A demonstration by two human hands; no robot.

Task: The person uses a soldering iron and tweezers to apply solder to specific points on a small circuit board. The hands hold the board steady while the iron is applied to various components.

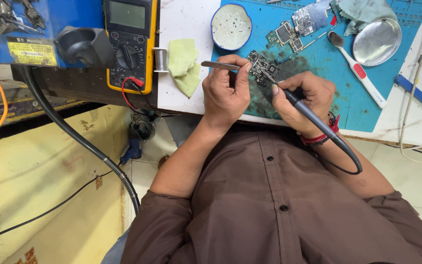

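Soldering underway, unfinished: left hand (224, 93) grips tweezers (219, 64), right hand (303, 100) grips soldering iron (313, 119), tips at circuit board (262, 65).

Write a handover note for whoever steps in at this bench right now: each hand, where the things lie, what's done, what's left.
Left hand: shut on metal tweezers, steadying the small circuit board.
Right hand: grips the black soldering iron like a pen, tip at the board; its cable loops back over the wrist.
The board lies on the blue mat; more boards sit further back, a solder spool and yellow multimeter lie to the left.
Done: board positioned, both tools on it.
Left: joint's state too small to tell; check it.
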